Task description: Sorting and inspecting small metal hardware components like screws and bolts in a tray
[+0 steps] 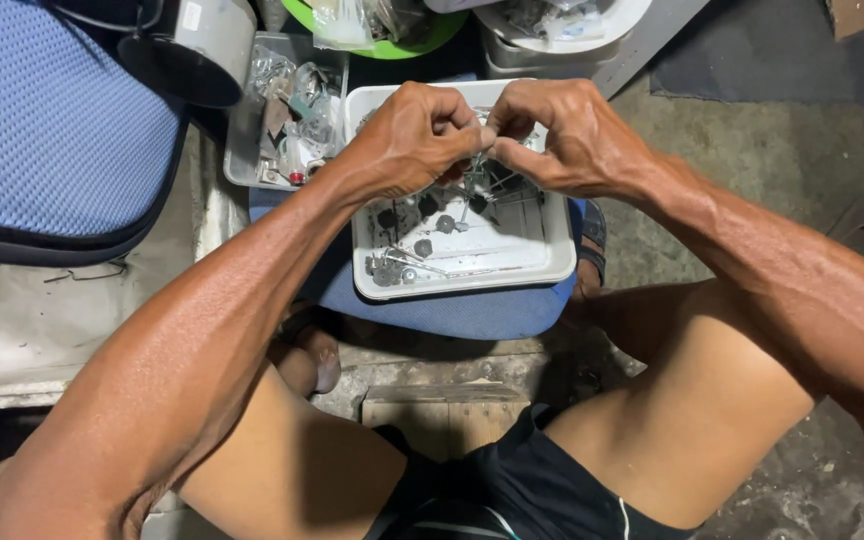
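Working over a white tub (pixel 542 262) set on a blue stool (pixel 472 312), a seated person pinches a small metal part (pixel 479 168) between both hands, held just above the tub's far end. Left hand (pixel 414 140) is curled narrow, thumb and forefinger closed on the part from one side; right hand (pixel 572 135) is curled the same way, closed on it from the other. Judging by the scene, the job looks mid-way: dark discs (pixel 422 215) and thin metal pins (pixel 422 262) lie loose in the tub, unhandled, while only this one piece is in the fingers. The part is mostly hidden; what shows is a thin stem hanging down from the fingertips toward the tub, its long axis roughly upright. A clear tray (pixel 282 120) of oddments sits beside the tub to the left
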